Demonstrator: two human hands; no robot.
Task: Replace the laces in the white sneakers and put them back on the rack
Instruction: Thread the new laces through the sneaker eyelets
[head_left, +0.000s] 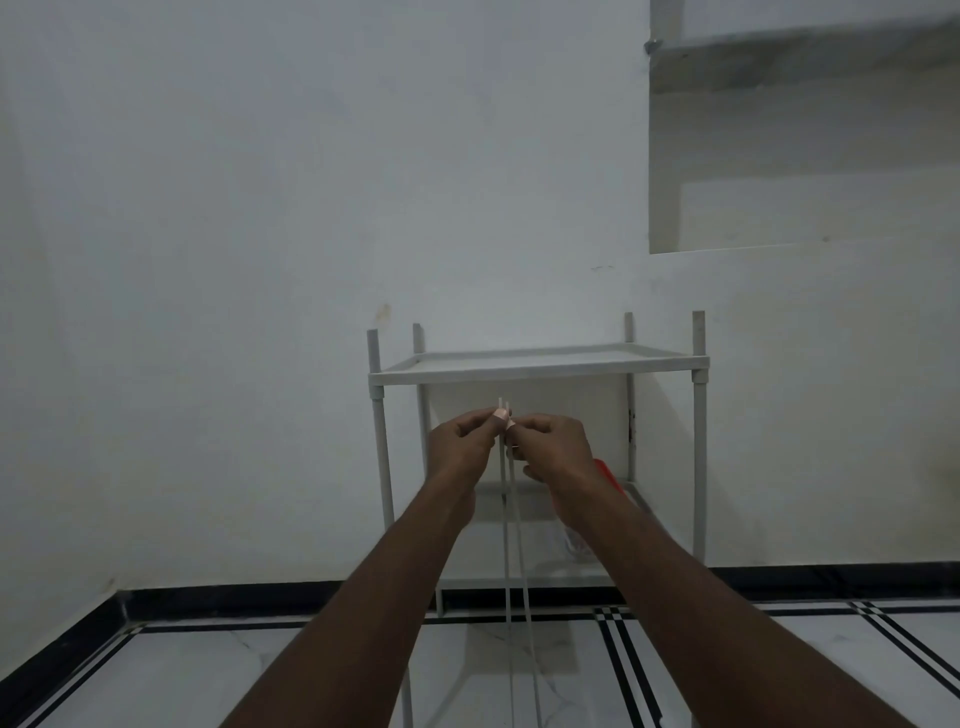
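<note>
Both my hands are raised in front of the grey rack. My left hand and my right hand meet at the fingertips and pinch the two tips of a white lace. The tips stick up side by side just above my fingers. Two strands of the lace hang straight down between my forearms and run out of the bottom of the view. No sneaker is in view.
The rack stands against a white wall, with an upper shelf and a lower shelf partly hidden by my arms. A red strip shows behind my right wrist. The floor is white tile with black lines.
</note>
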